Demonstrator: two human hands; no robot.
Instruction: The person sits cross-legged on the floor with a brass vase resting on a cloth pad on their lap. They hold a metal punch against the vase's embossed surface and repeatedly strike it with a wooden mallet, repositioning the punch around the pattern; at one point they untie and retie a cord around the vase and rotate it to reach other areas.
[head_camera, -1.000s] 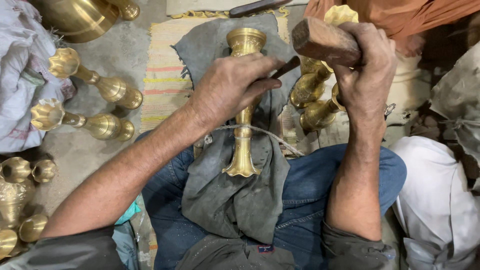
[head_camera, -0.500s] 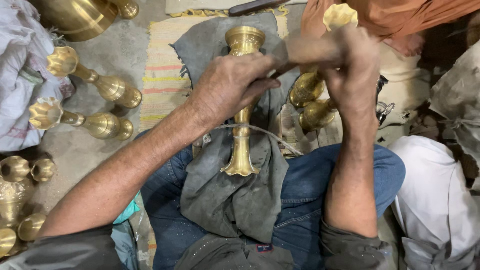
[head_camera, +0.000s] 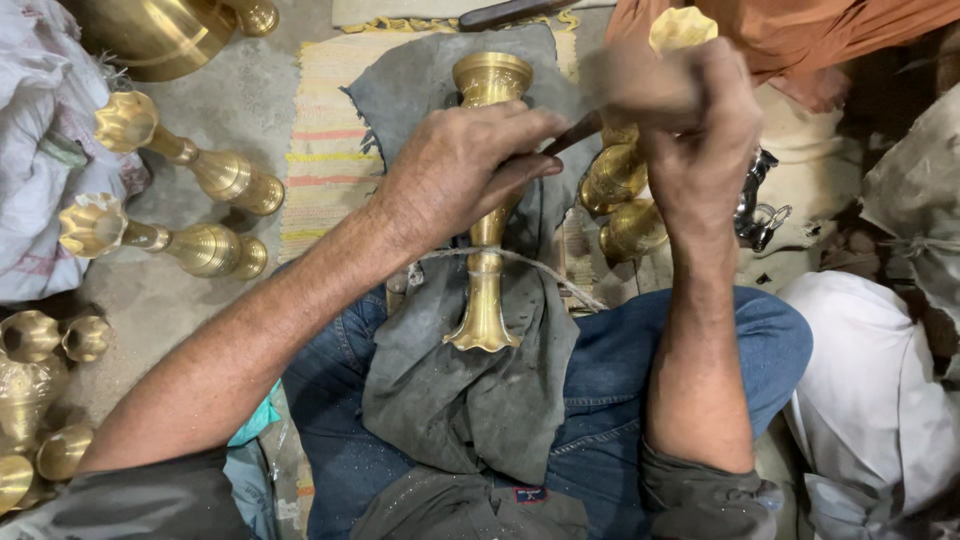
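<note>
A tall brass vase (head_camera: 487, 290) lies along a grey cloth (head_camera: 460, 410) spread over my lap, with a thin string (head_camera: 545, 268) drawn across its stem. My left hand (head_camera: 455, 175) rests on the vase's upper body and pinches a thin dark chisel (head_camera: 572, 133) against it. My right hand (head_camera: 705, 130) is closed on the handle of a wooden mallet (head_camera: 625, 85). The mallet's head is blurred, just above the chisel's end.
Two fluted brass vases (head_camera: 190, 160) (head_camera: 160, 238) lie on the floor at left, under a large brass vessel (head_camera: 160, 35). Several small brass pieces (head_camera: 40, 400) sit lower left. More brass vases (head_camera: 620, 200) lie behind my right hand. A person in orange cloth (head_camera: 800, 30) sits opposite.
The mallet in my right hand has swung down and left toward the chisel's end and is now blurred. My left hand and the vase have stayed put.
</note>
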